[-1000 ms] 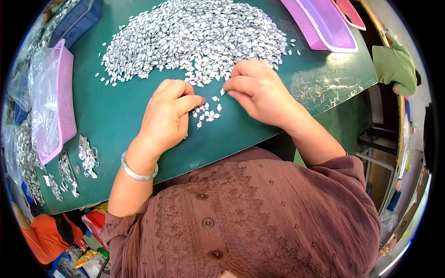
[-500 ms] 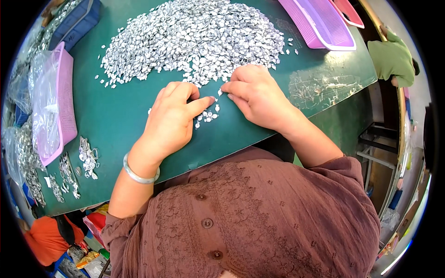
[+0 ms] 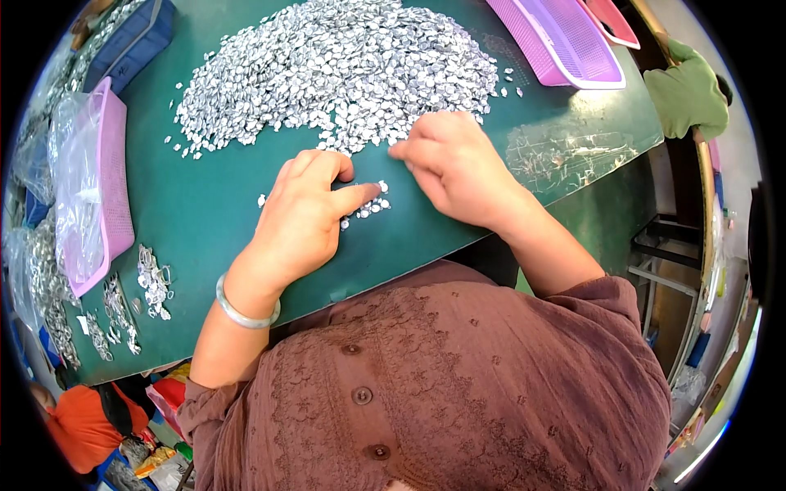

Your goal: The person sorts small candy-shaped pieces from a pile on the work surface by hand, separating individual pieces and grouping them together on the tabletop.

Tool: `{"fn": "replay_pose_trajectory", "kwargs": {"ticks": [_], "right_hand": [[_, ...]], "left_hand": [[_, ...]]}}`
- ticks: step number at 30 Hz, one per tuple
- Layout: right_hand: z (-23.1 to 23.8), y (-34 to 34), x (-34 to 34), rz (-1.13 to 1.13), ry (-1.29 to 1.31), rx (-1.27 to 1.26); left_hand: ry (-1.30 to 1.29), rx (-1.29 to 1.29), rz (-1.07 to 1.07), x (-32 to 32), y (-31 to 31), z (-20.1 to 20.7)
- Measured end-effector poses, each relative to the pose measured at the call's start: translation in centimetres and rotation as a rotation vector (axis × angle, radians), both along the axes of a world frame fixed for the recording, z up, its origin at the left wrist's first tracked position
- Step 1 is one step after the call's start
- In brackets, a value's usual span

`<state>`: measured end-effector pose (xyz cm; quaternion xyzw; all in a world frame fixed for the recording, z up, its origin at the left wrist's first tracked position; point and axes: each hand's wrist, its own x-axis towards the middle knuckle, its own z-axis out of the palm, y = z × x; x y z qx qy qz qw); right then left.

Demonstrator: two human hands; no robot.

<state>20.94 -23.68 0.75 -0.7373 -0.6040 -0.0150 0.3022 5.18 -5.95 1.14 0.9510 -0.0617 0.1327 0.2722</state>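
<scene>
A large heap of small, flat, silvery metal pieces [image 3: 344, 69] covers the far middle of the green table [image 3: 205, 196]. My left hand [image 3: 299, 209] rests on the table in front of it, fingers curled and thumb stretched apart from them. That thumb's tip touches or hovers over a small cluster of the silvery pieces [image 3: 375, 205]. Between the cluster and the heap, my right hand [image 3: 458, 168] has its index finger and thumb closed together. Whatever lies in that pinch is hidden. One loose piece [image 3: 262, 200] lies left of my left hand.
At the left stands a lilac basket [image 3: 115, 188] holding clear plastic bags, with a blue crate [image 3: 131, 45] beyond. Bundles of silvery parts [image 3: 152, 282] lie at the near left. Another purple basket [image 3: 561, 45] stands far right. People in green [image 3: 688, 90] and orange [image 3: 82, 430] are nearby.
A piece that showed at my right fingertips is no longer visible there. My left thumb has shifted slightly down toward the cluster. The heap looks the same.
</scene>
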Motion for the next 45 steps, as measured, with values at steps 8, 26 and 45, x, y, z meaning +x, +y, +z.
{"fn": "replay_pose_trajectory", "kwargs": {"ticks": [8,26,45], "right_hand": [[0.0,0.4,0.3,0.022,-0.046,-0.031],[-0.6,1.5,0.0,-0.002,-0.088,-0.027],[-0.2,4.0,-0.5,0.053,-0.087,-0.110]], "left_hand": [[-0.039,0.067,0.135,0.2,0.7,-0.1],[-0.062,0.074,0.175,0.7,0.7,-0.5],[-0.113,-0.068,0.193,0.0,1.9,-1.0]]}}
